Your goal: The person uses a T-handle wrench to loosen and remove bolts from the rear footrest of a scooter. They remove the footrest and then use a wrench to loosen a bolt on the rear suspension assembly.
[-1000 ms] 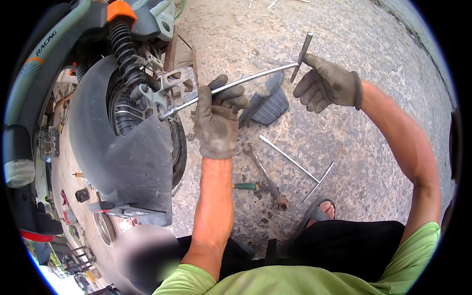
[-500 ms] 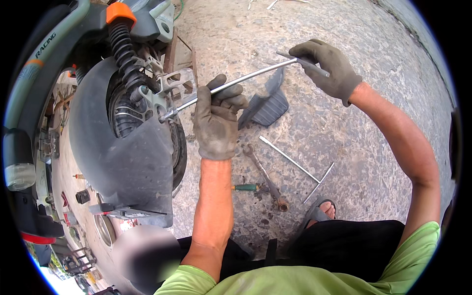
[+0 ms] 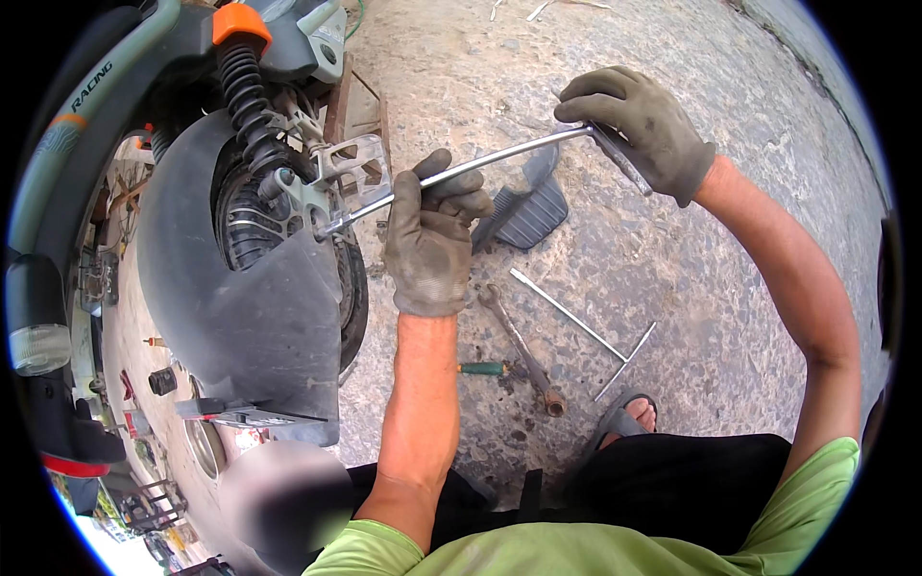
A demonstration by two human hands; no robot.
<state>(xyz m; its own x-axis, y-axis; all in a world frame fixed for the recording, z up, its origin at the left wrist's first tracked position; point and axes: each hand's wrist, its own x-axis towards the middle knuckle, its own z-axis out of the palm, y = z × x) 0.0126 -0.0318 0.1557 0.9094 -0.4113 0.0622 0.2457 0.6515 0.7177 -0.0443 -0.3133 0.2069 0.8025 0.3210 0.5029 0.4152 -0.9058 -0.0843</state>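
Note:
A long T-handle socket wrench (image 3: 523, 148) slants from a motor scooter's wheel area up to the right. Its socket end sits at the grey bracket (image 3: 305, 197) below the black coil shock absorber (image 3: 245, 108); the fastener there is hidden. My left hand (image 3: 428, 257), in a dirty grey work glove, is loosely closed around the shaft near that end. My right hand (image 3: 653, 127), gloved alike, has its fingers bent over the crossbar at the far end. Beside the bracket are the tyre (image 3: 355, 298) and a large dark plastic fender (image 3: 226, 322).
On the rough concrete lie a second T-handle wrench (image 3: 571, 315), a rusty wrench (image 3: 521, 350), a green-handled tool (image 3: 482, 368) and a black ribbed plastic part (image 3: 533, 213). My sandalled foot (image 3: 634, 415) is near them. Tools and parts lie at left, past the scooter.
The crossbar has turned, with one end now pointing down to the right. My right hand has shifted with it, its fingers now lying over the bar. My left hand stays around the shaft.

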